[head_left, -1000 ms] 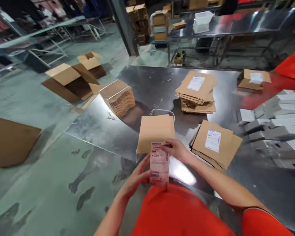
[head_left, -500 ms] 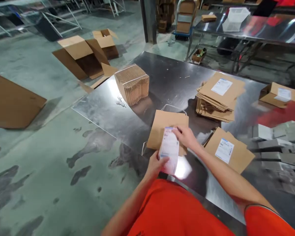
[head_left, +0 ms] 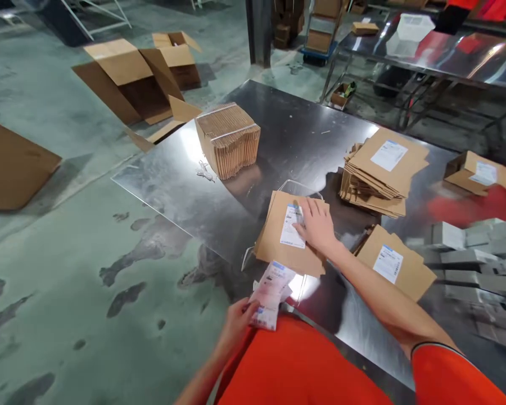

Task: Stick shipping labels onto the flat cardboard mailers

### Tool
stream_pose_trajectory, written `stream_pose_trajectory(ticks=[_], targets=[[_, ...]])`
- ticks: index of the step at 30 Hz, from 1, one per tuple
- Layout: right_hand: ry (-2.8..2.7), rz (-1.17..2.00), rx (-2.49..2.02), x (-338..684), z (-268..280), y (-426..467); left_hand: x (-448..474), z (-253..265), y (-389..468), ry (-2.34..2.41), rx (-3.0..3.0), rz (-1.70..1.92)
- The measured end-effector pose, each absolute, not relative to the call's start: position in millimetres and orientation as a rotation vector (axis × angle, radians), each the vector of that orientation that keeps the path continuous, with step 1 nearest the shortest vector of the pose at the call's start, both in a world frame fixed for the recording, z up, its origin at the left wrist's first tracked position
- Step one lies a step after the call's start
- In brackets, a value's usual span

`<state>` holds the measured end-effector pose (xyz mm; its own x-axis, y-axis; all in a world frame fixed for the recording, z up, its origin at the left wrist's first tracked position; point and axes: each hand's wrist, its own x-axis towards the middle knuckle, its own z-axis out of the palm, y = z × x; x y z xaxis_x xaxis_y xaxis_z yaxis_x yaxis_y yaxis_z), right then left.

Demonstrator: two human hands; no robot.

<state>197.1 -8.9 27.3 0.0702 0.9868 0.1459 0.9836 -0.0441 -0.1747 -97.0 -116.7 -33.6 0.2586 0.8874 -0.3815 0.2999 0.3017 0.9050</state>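
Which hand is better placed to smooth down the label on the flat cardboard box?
Right. The right hand already lies on the white label atop the flat cardboard box. The left hand is at the table edge, holding the label sheets.

In front of me stands a steel desk [head_left: 287,126], its top shiny and scuffed. Nearest my body a flat brown cardboard piece [head_left: 278,239] lies on it, with a white label [head_left: 292,226] on its face. To its right lies a low pile of labelled flat cartons [head_left: 398,270], and beyond that a taller, uneven stack of flat cartons [head_left: 382,171], a label on top. Near the far left corner stands a strapped bundle of cardboard sheets [head_left: 227,138] on edge. At the right edge sit grey and white boxes [head_left: 476,253], and further back a small open carton [head_left: 474,171]. A clear plastic strap [head_left: 301,185] curls behind the nearest piece.
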Motion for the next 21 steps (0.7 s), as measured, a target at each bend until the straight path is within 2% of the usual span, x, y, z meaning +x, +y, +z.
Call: stream_pose_trajectory(ticks=[4, 9, 13, 15, 17, 21], targets=[[-2.057, 0.065, -2.01, 181.4, 11.2, -0.1, -95.8, -14.2, -84.5, 1.032, 1.856, 0.692], [-2.175, 0.102, -1.968, 152.2, -6.3, -12.2, -61.4, -30.0, -46.0, 0.996, 2.303, 0.356], [-2.305, 0.157, -1.845, 163.9, -6.2, -19.0, -58.0, -46.0, -48.0, 1.014, 2.456, 0.283], [-2.043, 0.127, -2.111, 187.2, -0.6, -18.9, -59.6, -45.2, -51.3, 0.987, 2.433, 0.305], [-1.555, 0.127, -2.417, 210.8, 4.9, -24.8, -59.5, -40.3, -54.0, 0.932, 2.341, 0.384], [-1.066, 0.337, -2.429, 230.2, 6.5, -61.9, -53.7, -27.5, -58.6, 0.733, 2.119, 0.521]])
